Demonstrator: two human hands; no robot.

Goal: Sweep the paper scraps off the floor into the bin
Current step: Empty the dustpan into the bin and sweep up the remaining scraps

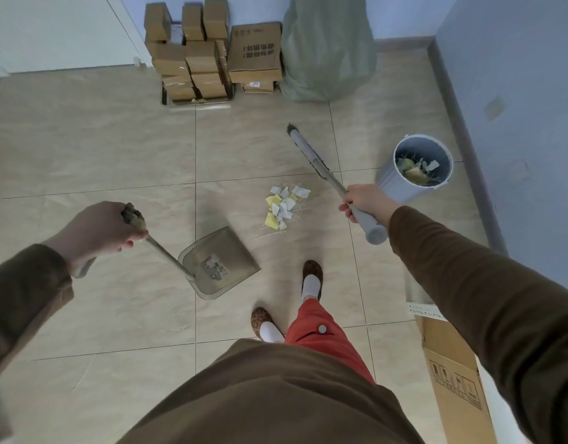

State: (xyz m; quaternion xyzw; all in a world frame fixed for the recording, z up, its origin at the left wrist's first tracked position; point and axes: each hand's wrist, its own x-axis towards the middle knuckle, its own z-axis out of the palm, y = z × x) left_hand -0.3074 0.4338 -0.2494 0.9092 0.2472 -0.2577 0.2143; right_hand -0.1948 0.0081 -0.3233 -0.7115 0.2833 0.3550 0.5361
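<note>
A small heap of white and yellow paper scraps [284, 207] lies on the tiled floor in the middle of the view. My left hand [105, 230] grips the long handle of a grey dustpan [219, 263], whose pan sits on the floor just left of the heap, mouth toward it. My right hand [362, 200] grips the grey handle of a broom [311, 155]; its head is beyond the heap, up and to the right. A grey-blue bin [404, 184] with scraps inside stands tilted at the right, near the wall.
Stacked cardboard boxes [193, 52] and a full green sack [324, 49] stand against the far wall. Another flat cardboard box [452, 373] leans at the lower right. My feet in patterned slippers [311, 277] stand just below the scrap heap.
</note>
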